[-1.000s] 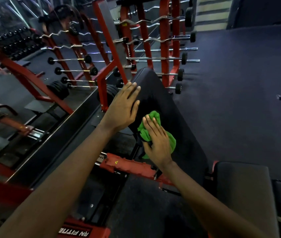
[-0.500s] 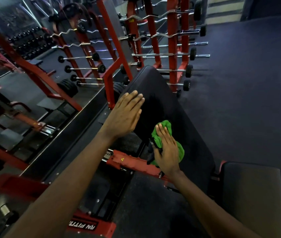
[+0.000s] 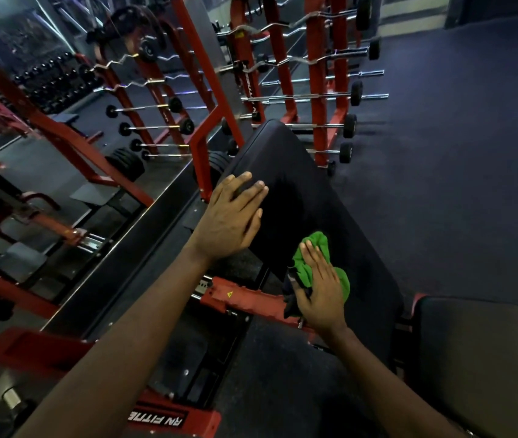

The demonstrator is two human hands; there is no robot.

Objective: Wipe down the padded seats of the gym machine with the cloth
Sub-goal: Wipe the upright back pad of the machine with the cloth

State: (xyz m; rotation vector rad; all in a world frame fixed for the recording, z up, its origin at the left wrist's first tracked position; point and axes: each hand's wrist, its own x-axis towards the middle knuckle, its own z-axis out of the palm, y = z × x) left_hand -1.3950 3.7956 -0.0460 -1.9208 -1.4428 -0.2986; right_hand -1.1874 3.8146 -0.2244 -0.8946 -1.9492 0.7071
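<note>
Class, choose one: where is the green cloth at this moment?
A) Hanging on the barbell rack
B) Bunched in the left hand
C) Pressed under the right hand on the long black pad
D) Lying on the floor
C: the right hand lies flat on the green cloth against the long black pad, while the left hand rests bare at the pad's edge.

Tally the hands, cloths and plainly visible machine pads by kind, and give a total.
Hands: 2 (left hand, right hand)
Cloth: 1, green
Pads: 2 (long pad, seat)
Total: 5
</note>
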